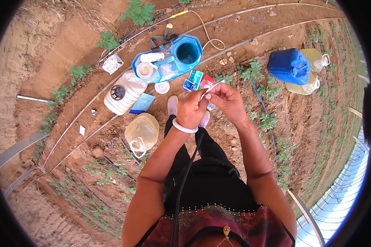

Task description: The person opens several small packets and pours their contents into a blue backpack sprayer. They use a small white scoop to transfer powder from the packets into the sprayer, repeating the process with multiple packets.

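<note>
Both hands meet in front of me around a small whitish sachet (pixel 214 86), whose edge shows between the fingers. My left hand (pixel 188 108), with a white bangle at the wrist, is closed on its left side. My right hand (pixel 228 102) pinches it from the right between thumb and fingers. Most of the sachet is hidden, so I cannot tell whether it is torn. Just beyond my hands lie blue packets (pixel 193 80) and a pink packet (pixel 207 81). Behind them is a blue sprayer tank (pixel 179 71) with its round mouth uncovered; a white bottle (pixel 151 57) and a white cup (pixel 144 70) rest on it.
A white jug (pixel 120 101) with a black strainer, a yellowish jug (pixel 141 131), a white lid (pixel 162 87) and a light-blue packet (pixel 142 103) are on the left. At right stand a blue jerrycan (pixel 289 67) and yellowish jugs (pixel 304 88). Plants and drip hoses (pixel 263 100) line the soil.
</note>
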The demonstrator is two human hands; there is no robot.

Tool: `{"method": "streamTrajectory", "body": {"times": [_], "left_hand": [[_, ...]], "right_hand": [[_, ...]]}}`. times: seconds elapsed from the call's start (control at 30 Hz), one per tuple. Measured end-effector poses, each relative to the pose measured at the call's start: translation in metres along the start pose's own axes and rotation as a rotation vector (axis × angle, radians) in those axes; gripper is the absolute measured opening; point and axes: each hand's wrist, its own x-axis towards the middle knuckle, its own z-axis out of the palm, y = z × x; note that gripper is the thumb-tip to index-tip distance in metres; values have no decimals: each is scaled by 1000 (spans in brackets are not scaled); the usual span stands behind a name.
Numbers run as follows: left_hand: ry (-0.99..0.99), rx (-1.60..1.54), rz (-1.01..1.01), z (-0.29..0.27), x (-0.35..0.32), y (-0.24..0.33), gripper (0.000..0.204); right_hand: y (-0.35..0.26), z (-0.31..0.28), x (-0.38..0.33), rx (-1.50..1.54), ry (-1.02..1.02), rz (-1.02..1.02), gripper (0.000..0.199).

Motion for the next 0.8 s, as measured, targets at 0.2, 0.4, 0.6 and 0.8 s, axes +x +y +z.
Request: {"method": "streamTrajectory", "body": {"times": [0.2,0.4,0.6,0.8], "left_hand": [[-5,346,284,-3,-1,-8,29],[-127,316,287,-2,-1,-11,36],[-396,-866,-522,-5,-1,-31,43],[-512,-180,-304,-15,21,-2,28]], "right_hand": [[-3,1,-4,112,96,200,9],[12,2,-3,164,196,258,14],[20,-13,-3,-497,39,-76,15],[-10,-9,-8,-652,-33,-186,15]]}}
